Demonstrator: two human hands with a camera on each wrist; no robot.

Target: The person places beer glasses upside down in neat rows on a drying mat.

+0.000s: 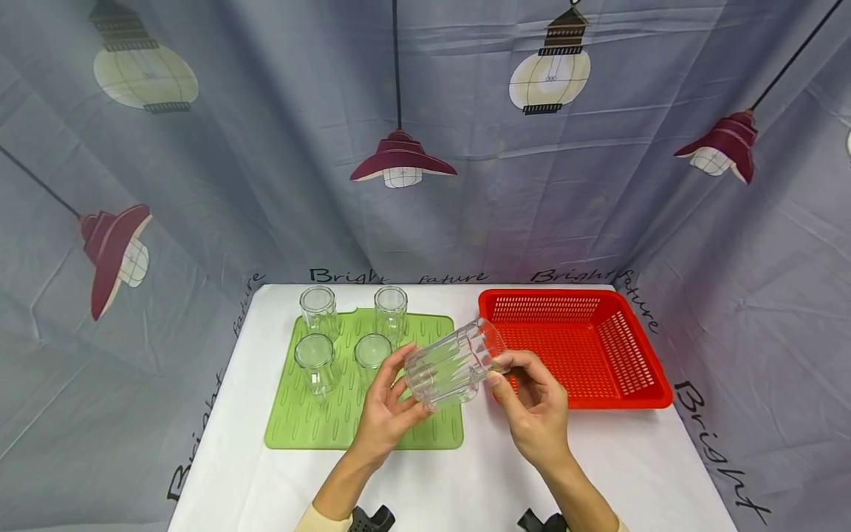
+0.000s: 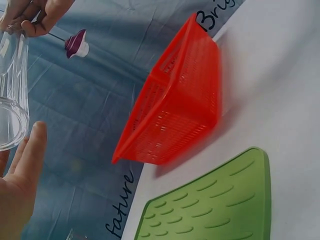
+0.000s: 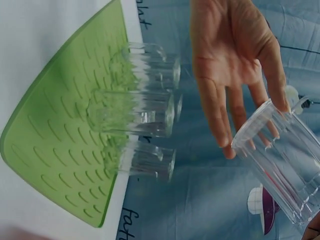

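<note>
A clear, ribbed glass mug (image 1: 444,367) is held tilted above the mat's right side, its open end up and to the right. My left hand (image 1: 388,414) grips it round the base, thumb below and fingers above. At the open end my right hand (image 1: 537,410) pinches the rim between thumb and fingers. In the left wrist view the right hand (image 2: 37,15) shows at the mug's far end. In the right wrist view the left hand's thumb and fingers (image 3: 222,110) spread around the base. Several similar glass mugs (image 1: 316,355) stand upside down on the green mat (image 1: 292,425).
A red perforated plastic basket (image 1: 581,403) stands at the right of the white table (image 1: 485,473). The green mat lies to its left. Grey curtains (image 1: 425,222) printed with lamps hang behind and at both sides.
</note>
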